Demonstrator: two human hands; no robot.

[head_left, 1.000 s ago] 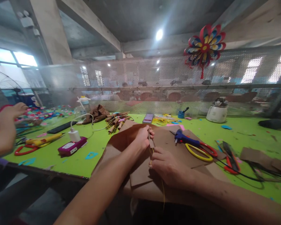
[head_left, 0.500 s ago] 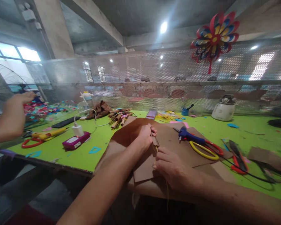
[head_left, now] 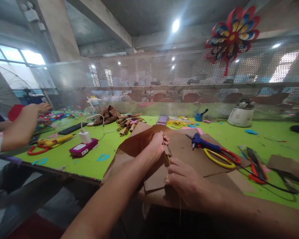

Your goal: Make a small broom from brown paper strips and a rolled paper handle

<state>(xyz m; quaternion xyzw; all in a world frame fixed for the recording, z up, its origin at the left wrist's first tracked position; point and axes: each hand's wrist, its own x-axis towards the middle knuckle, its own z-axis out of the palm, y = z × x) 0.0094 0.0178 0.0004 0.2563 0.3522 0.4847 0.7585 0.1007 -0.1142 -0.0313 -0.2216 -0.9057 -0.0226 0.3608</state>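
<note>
Over brown paper sheets (head_left: 153, 177) at the table's front edge, my left hand (head_left: 158, 143) is closed around a small narrow brown paper piece (head_left: 167, 151). Its lower end sticks out below my fingers; the rest is hidden in the hand. Just below and to the right, my right hand (head_left: 183, 174) pinches a thin yellow string (head_left: 168, 160) that runs up to the paper piece. A loose length of the string hangs beneath my right hand. To the right lie a blue glue gun (head_left: 205, 143) and scissors with red and yellow handles (head_left: 218, 162).
Red-handled cutters (head_left: 257, 166) and a black cord lie at the right. Brown paper rolls (head_left: 127, 126) sit behind the sheets. A purple power adapter (head_left: 83, 148) is at left. A white jug (head_left: 241, 114) stands at the back. A co-worker's arm (head_left: 20, 127) reaches in from the left.
My hands keep their holds on the paper piece and string, with little movement. The view has shifted slightly. The co-worker's hand at the left has moved, and a red thing now shows behind it.
</note>
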